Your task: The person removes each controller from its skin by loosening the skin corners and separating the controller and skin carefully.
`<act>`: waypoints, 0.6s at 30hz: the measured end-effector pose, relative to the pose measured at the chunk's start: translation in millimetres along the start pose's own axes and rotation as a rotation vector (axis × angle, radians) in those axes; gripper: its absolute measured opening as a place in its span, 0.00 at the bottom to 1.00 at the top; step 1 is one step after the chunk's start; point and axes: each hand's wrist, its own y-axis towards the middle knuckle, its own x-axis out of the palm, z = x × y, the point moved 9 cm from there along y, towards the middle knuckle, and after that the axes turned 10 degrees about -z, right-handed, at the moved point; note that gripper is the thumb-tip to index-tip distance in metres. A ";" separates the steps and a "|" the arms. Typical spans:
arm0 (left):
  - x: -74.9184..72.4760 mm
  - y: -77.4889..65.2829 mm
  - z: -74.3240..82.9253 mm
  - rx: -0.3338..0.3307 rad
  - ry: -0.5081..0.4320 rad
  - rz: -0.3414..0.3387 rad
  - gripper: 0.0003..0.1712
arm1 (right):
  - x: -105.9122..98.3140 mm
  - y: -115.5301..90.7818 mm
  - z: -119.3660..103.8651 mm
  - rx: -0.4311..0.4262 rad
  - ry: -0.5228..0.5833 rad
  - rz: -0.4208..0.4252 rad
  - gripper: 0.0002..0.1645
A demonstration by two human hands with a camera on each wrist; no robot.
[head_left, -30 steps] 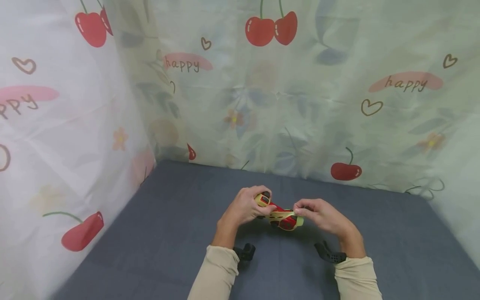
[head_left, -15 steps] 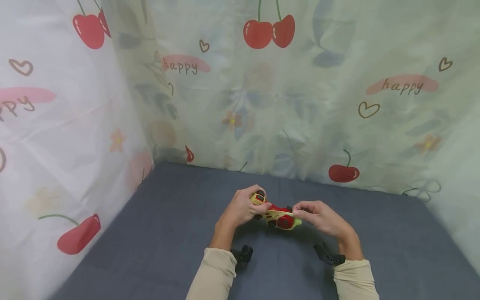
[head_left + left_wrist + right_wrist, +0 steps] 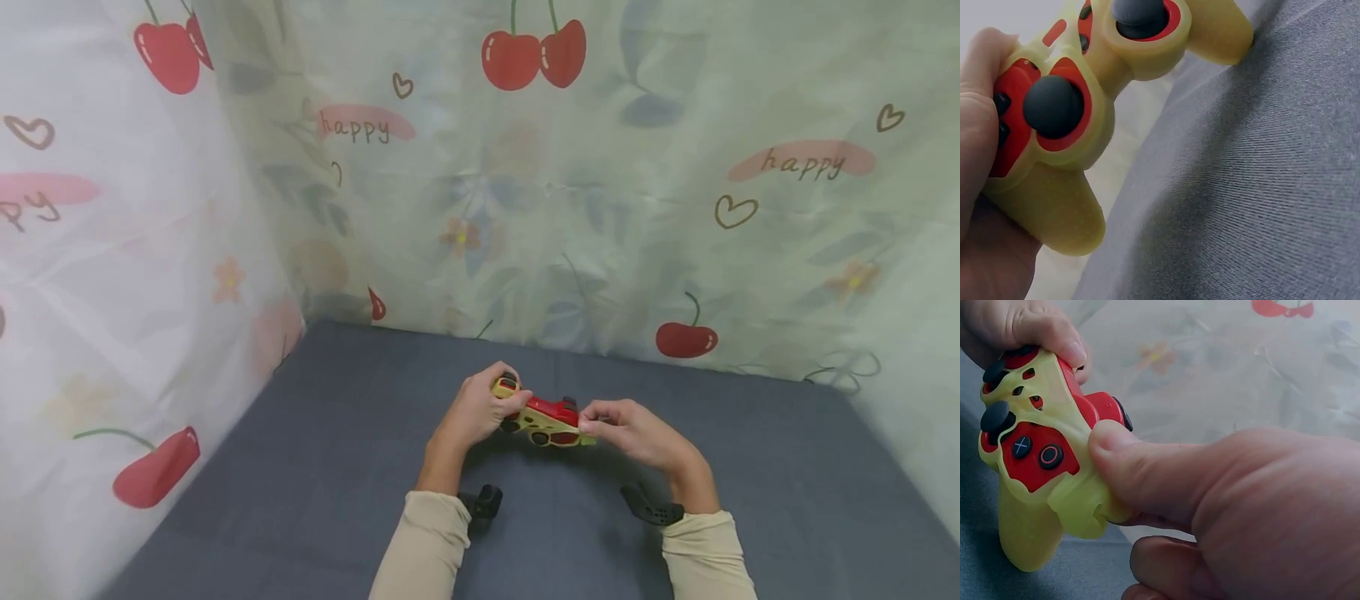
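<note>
One end of the red controller (image 3: 1032, 475) is gripped by the curled fingers of the left hand (image 3: 480, 408), while the edge of its yellow cover (image 3: 1029, 531) is pinched between the thumb and fingers of the right hand (image 3: 633, 429) at the opposite shoulder, where a loose fold (image 3: 1079, 512) is seen and red casing is exposed. The cover is judged soft, stretchy and probably a little grippy, so it can be drawn by a firm pinch on its rim, though the thin strips around its openings could be torn if pulled hard. The controller itself is judged rigid and light, easily steadied by one hand; it is best held by a handle, with the black thumbsticks (image 3: 994, 417) spared any load. The whole is held tilted above the grey worktop (image 3: 337, 467), which is backed by a cherry-printed backdrop (image 3: 652, 250).
</note>
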 end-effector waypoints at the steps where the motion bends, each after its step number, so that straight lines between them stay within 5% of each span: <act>1: 0.5 0.4 0.0 -0.001 0.001 -0.002 0.14 | -0.5 -0.1 1.0 0.005 0.001 0.003 0.12; 7: 4.3 1.4 0.6 -0.019 -0.007 0.000 0.16 | -5.0 0.6 1.5 -0.024 0.015 0.054 0.12; 18: -3.9 1.1 10.4 -0.044 -0.055 0.113 0.25 | -24.8 -4.2 -12.4 -0.085 0.025 0.346 0.08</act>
